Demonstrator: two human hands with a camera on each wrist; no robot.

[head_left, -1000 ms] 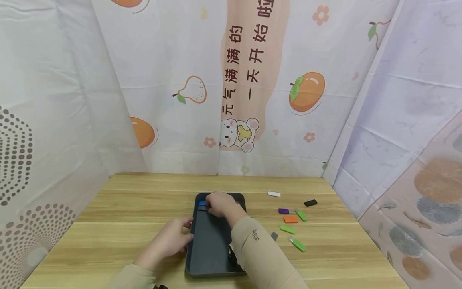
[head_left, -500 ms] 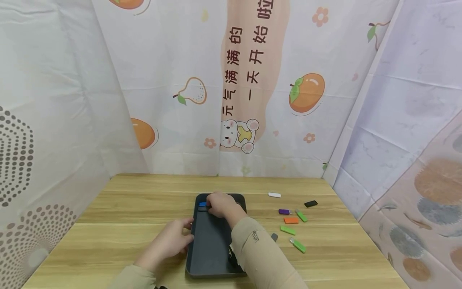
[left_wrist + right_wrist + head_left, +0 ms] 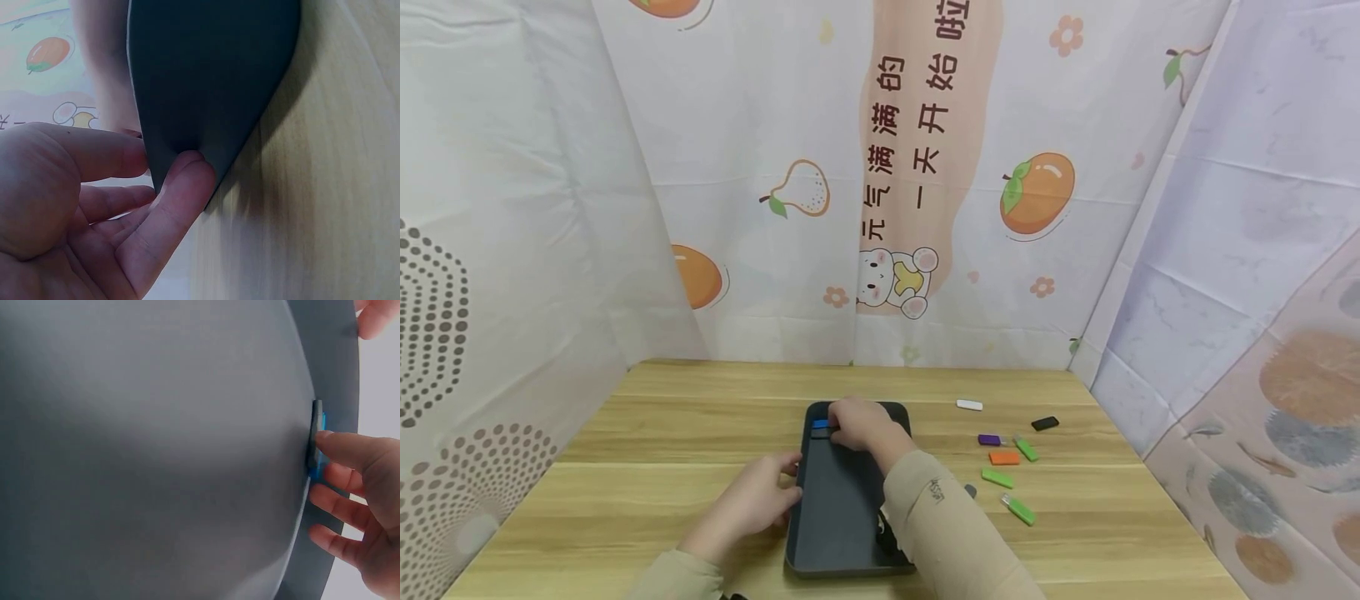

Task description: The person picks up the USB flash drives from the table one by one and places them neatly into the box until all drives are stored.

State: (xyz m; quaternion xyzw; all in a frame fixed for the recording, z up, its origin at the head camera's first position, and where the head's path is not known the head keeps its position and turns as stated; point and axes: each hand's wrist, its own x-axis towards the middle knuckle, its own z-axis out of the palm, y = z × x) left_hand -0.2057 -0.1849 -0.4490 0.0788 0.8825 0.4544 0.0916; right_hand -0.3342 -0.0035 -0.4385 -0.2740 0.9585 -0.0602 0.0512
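Note:
A dark grey tray (image 3: pixel 842 517) lies lengthwise on the wooden table. At its left wall, my left hand (image 3: pixel 760 496) touches the outside and rim with fingers and thumb lightly bent; the left wrist view shows the fingertips against the wall. My right hand (image 3: pixel 859 425) reaches into the tray's far end. There it pinches a dark grey USB stick (image 3: pixel 315 419), thumb on its face, beside a blue USB stick (image 3: pixel 821 424) lying along the far left. The right fingertips are hidden in the head view. A small black item (image 3: pixel 886 533) lies by the right wall, partly under the sleeve.
Right of the tray lie loose USB sticks: white (image 3: pixel 969 405), black (image 3: pixel 1045 423), purple (image 3: pixel 990 440), orange (image 3: pixel 1004 458), and several green ones (image 3: pixel 1018 508). A grey one (image 3: pixel 971 491) shows partly beside the right sleeve. Printed curtains hang behind and at both sides.
The right forearm has shifted very slightly to the right, while the hand stays at the tray's far end. The left hand, tray and loose sticks keep their places.

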